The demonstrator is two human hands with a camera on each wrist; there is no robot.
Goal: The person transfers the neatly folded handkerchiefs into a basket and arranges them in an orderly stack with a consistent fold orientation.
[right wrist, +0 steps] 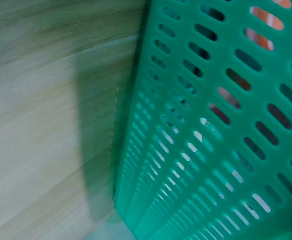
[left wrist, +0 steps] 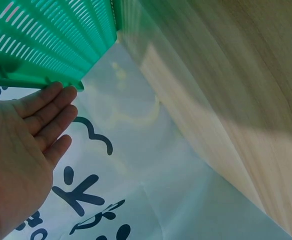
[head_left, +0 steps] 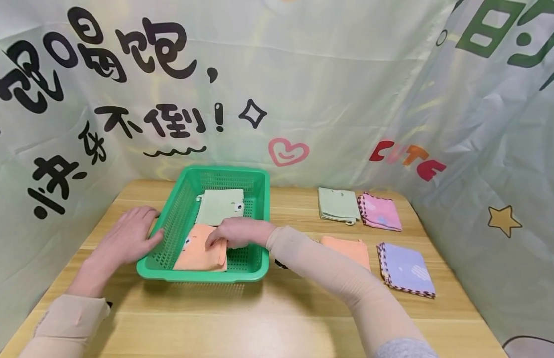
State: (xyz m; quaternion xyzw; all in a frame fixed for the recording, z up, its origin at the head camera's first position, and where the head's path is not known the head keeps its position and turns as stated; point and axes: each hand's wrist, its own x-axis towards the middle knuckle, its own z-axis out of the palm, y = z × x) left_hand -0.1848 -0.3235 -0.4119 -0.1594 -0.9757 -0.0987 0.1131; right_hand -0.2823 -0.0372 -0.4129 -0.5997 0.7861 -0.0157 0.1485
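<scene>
A green plastic basket (head_left: 201,277) with slotted walls stands on the wooden table. Inside it, a folded orange towel (head_left: 198,251) with a small eye design lies at the near end. Behind that is a folded pale green towel (head_left: 221,206) with an eye design at its right. My right hand (head_left: 232,232) reaches over the basket's right wall, fingers curled down, and grips the orange towel by its upper right part; the thumb is hidden. At the left rim my left hand (head_left: 134,236) rests with extended fingers, their tips against the rim in the left wrist view.
Right of the basket lie more folded towels: pale green (head_left: 337,205), pink (head_left: 381,212), orange (head_left: 347,249) partly behind my right forearm, and purple (head_left: 406,269). A printed cloth backdrop (head_left: 339,109) surrounds the table (head_left: 277,318) at the back and sides.
</scene>
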